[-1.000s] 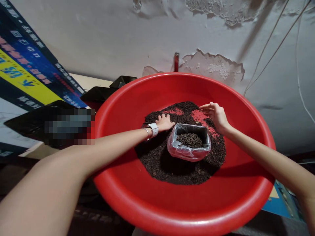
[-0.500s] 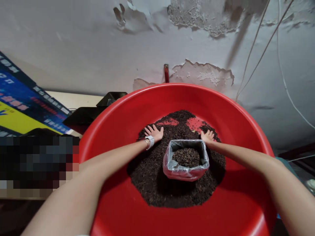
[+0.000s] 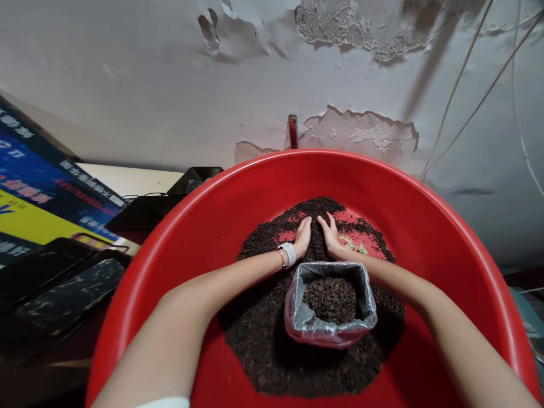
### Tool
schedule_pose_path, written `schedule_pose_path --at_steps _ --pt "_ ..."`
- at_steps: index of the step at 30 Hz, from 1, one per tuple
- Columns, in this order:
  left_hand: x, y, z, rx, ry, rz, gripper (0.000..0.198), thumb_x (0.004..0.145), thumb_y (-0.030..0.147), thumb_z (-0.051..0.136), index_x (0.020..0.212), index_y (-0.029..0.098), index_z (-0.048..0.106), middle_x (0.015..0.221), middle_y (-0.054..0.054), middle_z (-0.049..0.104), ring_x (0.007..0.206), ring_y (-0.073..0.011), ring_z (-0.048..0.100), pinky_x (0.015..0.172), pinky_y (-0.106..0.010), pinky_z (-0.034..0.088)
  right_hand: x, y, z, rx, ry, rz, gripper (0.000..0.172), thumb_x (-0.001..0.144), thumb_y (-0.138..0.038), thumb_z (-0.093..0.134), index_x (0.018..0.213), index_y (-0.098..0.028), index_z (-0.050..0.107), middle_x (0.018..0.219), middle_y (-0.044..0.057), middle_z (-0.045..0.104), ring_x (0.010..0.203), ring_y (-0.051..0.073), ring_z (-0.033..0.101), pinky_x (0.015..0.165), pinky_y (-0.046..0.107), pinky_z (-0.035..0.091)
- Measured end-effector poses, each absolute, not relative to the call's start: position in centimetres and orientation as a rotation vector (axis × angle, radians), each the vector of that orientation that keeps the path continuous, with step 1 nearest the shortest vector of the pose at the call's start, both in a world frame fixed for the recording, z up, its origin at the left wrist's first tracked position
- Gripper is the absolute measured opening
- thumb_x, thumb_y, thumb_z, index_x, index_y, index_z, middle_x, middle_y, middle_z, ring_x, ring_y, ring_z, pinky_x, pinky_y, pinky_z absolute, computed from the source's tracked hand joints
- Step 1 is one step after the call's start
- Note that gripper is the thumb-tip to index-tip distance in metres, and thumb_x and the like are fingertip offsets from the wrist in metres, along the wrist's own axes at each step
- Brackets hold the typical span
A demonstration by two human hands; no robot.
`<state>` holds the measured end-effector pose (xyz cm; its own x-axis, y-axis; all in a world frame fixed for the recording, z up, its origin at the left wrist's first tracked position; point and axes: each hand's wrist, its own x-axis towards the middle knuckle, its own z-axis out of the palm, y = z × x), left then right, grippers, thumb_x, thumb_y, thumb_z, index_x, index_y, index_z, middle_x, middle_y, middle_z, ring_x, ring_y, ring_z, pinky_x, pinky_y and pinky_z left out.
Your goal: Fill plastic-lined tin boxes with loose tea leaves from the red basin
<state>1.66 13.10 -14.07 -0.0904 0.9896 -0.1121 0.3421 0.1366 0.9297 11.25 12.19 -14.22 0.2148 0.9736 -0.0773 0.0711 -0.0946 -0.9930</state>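
My left hand (image 3: 302, 237), with a pale watch on its wrist, is at the far part of a spread of dark loose material (image 3: 255, 323) that looks like tea leaves. Facing it is my right hand (image 3: 330, 233), thumb apart from the fingers. Both are open, fingers stretched out, palms turned toward each other with a narrow ridge of leaves between them. Nearer to me, between my forearms, is a box lined with clear plastic (image 3: 293, 326), partly filled with the same leaves. All this is inside a large red basin (image 3: 229, 226).
Behind the basin is a wall (image 3: 140, 85) with peeling paint and a red bracket (image 3: 293, 131). Cables (image 3: 459, 85) hang at the right. On the left are black trays (image 3: 140, 218) and a printed blue and yellow board (image 3: 46, 187). A gold print (image 3: 353, 245) shows on the basin floor.
My hands have moved inward from wide apart until they nearly meet, drawing leaves into a ridge. More red floor and the gold print show at the right. The view has shifted slightly.
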Motion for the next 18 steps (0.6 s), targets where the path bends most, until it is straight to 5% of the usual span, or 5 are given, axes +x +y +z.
schedule_pose_path --at_steps 5,11,18 --pt "2.9 15.1 -13.3 1.236 1.640 0.992 0.048 0.095 0.042 0.028 0.115 0.011 0.057 0.119 -0.015 0.063 0.108 -0.0215 0.060 0.089 -0.030 0.046 10.8 13.6 -12.9 -1.501 -1.212 0.931 0.038 0.078 -0.043 0.052 0.102 -0.017 0.065 0.112 0.007 0.067 0.105 0.019 0.058 0.096 0.028 0.040" --pt "2.7 15.4 -11.0 1.305 1.654 0.975 0.019 0.083 0.029 0.049 0.078 0.015 0.060 0.085 -0.009 0.066 0.086 -0.0218 0.058 0.080 -0.032 0.043 13.0 13.9 -11.1 -1.601 -1.241 0.908 0.026 0.074 -0.036 0.055 0.085 -0.016 0.068 0.095 0.005 0.070 0.092 0.019 0.059 0.090 0.030 0.042" --pt "2.5 13.2 -5.2 1.380 1.415 1.052 0.021 0.083 0.025 0.047 0.064 0.016 0.050 0.059 0.002 0.049 0.059 -0.0107 0.046 0.057 -0.021 0.036 16.4 11.8 -6.7 -1.581 -1.211 1.001 0.020 0.071 -0.032 0.057 0.076 -0.014 0.065 0.071 0.001 0.065 0.068 0.013 0.056 0.067 0.024 0.045"
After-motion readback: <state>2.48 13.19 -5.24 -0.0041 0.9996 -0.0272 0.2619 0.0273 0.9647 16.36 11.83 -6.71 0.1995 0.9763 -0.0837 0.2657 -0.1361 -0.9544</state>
